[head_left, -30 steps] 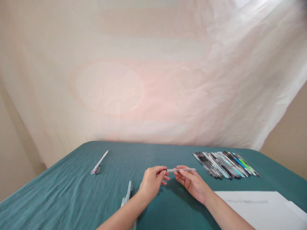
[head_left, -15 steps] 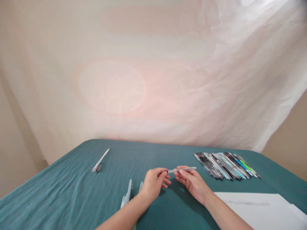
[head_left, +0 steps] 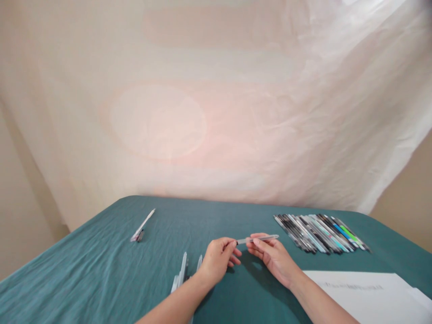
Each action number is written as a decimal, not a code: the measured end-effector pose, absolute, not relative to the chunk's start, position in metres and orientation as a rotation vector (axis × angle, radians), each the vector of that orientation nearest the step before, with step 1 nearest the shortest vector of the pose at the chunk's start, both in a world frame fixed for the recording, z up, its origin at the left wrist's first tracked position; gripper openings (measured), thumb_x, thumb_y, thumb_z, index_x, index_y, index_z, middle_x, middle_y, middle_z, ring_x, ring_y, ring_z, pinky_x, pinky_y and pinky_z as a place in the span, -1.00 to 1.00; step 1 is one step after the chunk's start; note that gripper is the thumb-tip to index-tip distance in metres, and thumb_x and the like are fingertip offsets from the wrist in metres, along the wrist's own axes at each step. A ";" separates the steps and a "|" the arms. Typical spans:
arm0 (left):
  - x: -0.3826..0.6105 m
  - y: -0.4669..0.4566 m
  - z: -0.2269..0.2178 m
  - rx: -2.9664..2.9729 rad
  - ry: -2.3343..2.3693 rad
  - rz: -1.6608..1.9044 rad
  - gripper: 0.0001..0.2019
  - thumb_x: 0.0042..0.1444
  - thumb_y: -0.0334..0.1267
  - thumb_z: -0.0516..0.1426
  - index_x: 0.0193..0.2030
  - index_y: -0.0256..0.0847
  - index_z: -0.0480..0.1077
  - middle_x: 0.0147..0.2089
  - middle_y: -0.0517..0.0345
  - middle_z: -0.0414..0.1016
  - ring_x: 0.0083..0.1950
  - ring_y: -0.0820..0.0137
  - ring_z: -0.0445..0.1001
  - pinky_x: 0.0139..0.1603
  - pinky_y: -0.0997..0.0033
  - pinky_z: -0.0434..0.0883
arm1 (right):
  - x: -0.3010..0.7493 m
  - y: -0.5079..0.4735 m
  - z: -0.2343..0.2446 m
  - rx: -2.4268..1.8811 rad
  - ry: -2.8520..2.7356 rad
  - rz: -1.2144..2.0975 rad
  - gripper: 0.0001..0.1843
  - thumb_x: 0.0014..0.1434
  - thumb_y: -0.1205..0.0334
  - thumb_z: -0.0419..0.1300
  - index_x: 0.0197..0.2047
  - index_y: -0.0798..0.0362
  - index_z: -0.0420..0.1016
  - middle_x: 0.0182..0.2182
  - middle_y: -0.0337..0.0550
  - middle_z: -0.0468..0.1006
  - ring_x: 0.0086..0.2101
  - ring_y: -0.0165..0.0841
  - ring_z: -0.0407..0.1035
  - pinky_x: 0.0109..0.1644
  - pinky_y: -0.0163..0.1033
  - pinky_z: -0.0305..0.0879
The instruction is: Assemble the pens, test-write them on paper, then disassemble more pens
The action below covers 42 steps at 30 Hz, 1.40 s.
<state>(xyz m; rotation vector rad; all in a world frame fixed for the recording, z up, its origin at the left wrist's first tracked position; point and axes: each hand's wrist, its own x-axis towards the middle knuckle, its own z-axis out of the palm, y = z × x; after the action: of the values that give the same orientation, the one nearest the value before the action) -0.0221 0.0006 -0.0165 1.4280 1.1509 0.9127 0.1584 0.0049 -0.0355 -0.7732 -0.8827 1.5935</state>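
Observation:
A slim pen [head_left: 242,241] with a pale, see-through barrel lies nearly level between my two hands, above the table. The fingers of my left hand [head_left: 219,258] pinch its dark left end. My right hand [head_left: 270,256] grips the barrel between thumb and fingers, and the pale right end sticks out past them. Beside my left wrist, several pens [head_left: 183,269] lie on the cloth, partly hidden by my forearm.
A row of many pens [head_left: 320,234], mostly black, grey and clear with blue and green ones, lies at the right. White paper [head_left: 364,301] with faint marks is in front of it. A white pen [head_left: 146,220] lies at the left, a small dark piece beside it. Green cloth [head_left: 84,261] covers the table.
Both hands hold the same pen in almost the same pose. The whole view has shifted very slightly; nothing else has visibly moved.

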 end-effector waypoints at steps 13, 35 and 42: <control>-0.021 -0.001 -0.013 1.401 1.133 0.914 -0.68 0.06 -0.08 -0.04 -0.27 -0.32 0.35 -0.38 0.06 0.48 -0.52 0.49 0.44 -0.56 0.55 0.29 | 0.157 0.002 -0.031 -0.771 -0.909 1.581 -0.78 -0.06 0.24 0.29 -0.30 0.12 0.47 -0.33 -0.08 0.56 -0.30 -0.34 0.43 -0.12 -0.19 0.30; -0.016 -0.013 0.000 1.490 1.107 1.016 -0.70 -0.03 -0.18 0.08 -0.19 -0.28 0.44 -0.35 0.07 0.54 -0.44 0.38 0.48 -0.48 0.48 0.35 | 0.150 -0.003 -0.025 -0.814 -0.899 1.595 -0.75 0.02 0.08 0.18 -0.52 0.09 0.37 -0.61 -0.22 0.47 -0.61 -0.47 0.31 -0.55 -0.37 0.22; -0.017 -0.011 -0.004 1.443 1.073 1.101 -0.76 -0.09 -0.26 0.14 -0.26 -0.27 0.50 -0.34 0.08 0.55 -0.43 0.39 0.47 -0.31 0.40 0.40 | 0.148 -0.005 -0.020 -0.706 -0.844 1.671 -0.78 0.04 0.13 0.17 -0.28 0.09 0.48 -0.47 -0.18 0.52 -0.52 -0.46 0.36 -0.43 -0.36 0.31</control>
<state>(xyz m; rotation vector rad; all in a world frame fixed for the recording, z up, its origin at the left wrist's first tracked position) -0.0168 -0.0108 -0.0043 1.4427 1.0731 1.1006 0.1484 -0.0048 -0.0205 -0.7057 -0.8445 1.6710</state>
